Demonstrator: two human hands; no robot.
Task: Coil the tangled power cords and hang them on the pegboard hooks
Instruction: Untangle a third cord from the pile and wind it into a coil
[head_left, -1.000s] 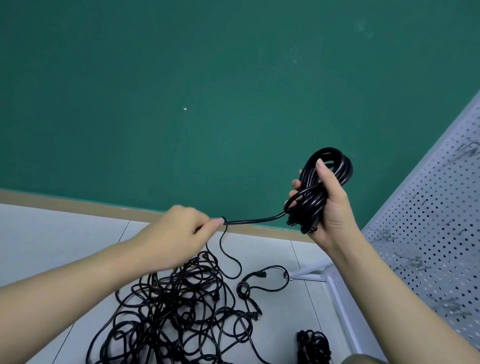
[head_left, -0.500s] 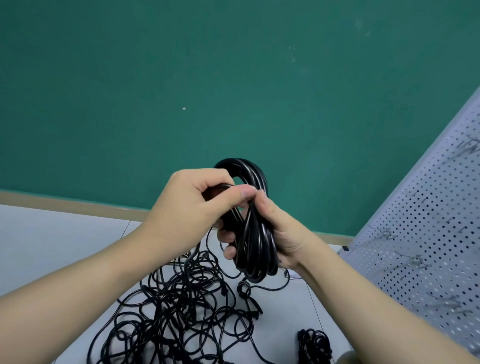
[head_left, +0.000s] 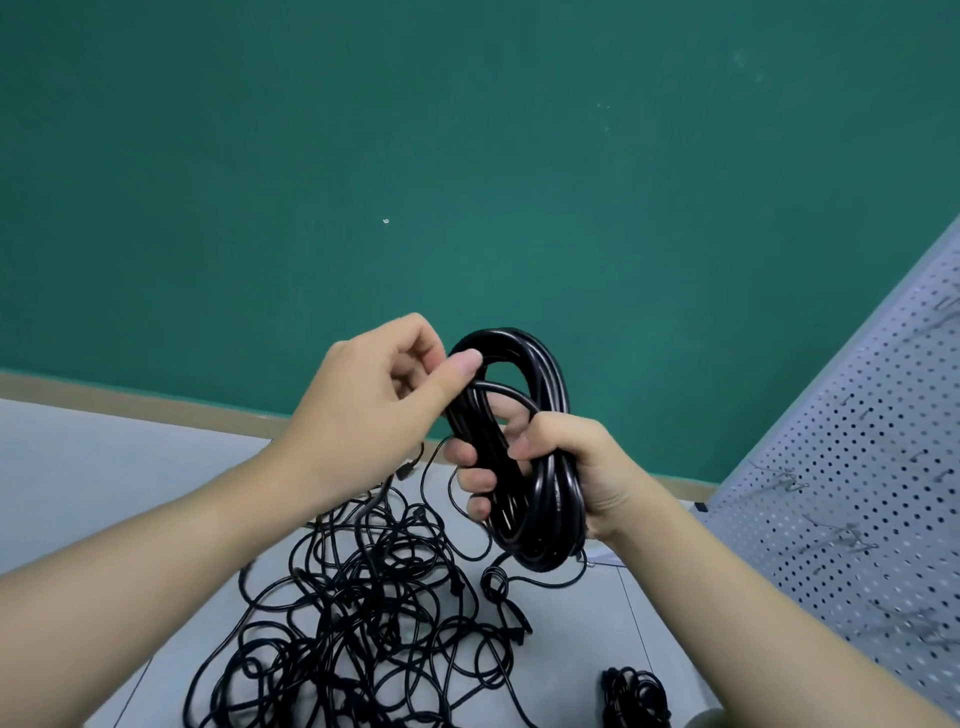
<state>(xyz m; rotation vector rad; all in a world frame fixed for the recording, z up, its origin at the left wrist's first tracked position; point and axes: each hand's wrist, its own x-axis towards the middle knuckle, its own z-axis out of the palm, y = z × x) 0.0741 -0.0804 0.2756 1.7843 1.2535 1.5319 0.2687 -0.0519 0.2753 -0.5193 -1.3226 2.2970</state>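
Note:
A black coiled cord (head_left: 545, 499) is held upright in the air, with my right hand (head_left: 566, 467) wrapped around its middle. My left hand (head_left: 374, 405) pinches the cord's loose end between thumb and fingers and lays it across the upper part of the coil. Below on the floor lies a big tangle of black power cords (head_left: 374, 623). The white pegboard (head_left: 872, 493) with metal hooks (head_left: 779, 475) leans at the right.
A small separate bundle of black cord (head_left: 634, 696) lies on the pale floor tiles (head_left: 104, 467) near the pegboard's foot. A green wall (head_left: 467, 156) with a beige skirting strip stands behind.
One second ago my hands were apart with a strand stretched between them. My left hand has since come to the coil and wraps the end around it; the coil dropped lower and leftwards.

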